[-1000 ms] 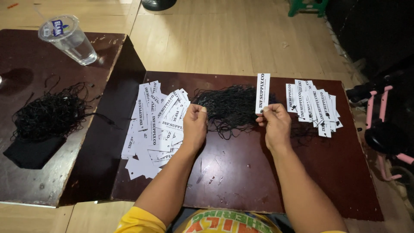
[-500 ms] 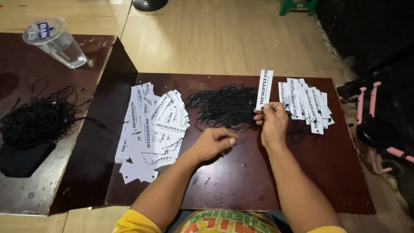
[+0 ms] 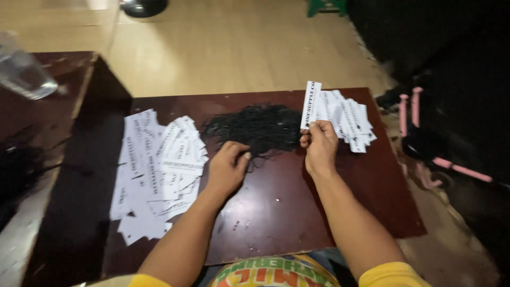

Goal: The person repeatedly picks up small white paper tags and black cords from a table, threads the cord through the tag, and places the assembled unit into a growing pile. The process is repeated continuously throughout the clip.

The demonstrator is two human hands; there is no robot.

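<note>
Tag upright in R hand

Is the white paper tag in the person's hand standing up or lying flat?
Standing up. The right hand pinches the white tag at its bottom end, so it points upward above the table, unlike the flat tags beside it.

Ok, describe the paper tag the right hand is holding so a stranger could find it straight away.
On the dark brown table, look right of the black string heap. The right hand pinches one white tag by its lower end. Unlike the tags lying flat in the pile beside it, it stands upright.
</note>
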